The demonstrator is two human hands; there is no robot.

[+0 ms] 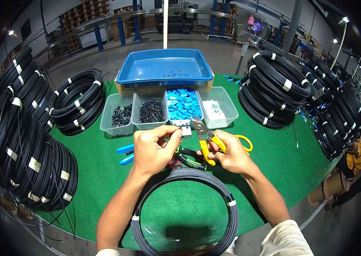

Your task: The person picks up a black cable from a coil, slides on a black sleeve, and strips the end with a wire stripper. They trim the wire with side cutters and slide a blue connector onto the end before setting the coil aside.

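Note:
My left hand [157, 147] is closed in a pinch on the dark end of a thin black cable [181, 126]. Just to its right, my right hand [235, 157] grips a fiber stripper with yellow handles [206, 150], its metal jaws pointing up and apart from the cable end. Below both hands lies a coil of black cable [233, 213], bound with tape. Between the hands, black-and-green pliers [192, 163] rest on the green mat, and a blue-handled tool [126, 149] is partly hidden behind my left hand. A small white block [186, 132] sits behind my fingertips.
Clear bins hold black parts [122, 116], more dark parts [151, 112], blue connectors [183, 103] and white pieces [213, 110]. Behind them stands a blue tray [122, 70]. Cable coils are stacked left [31, 149] and right [274, 81]. A person in an orange top [358, 153] is at far right.

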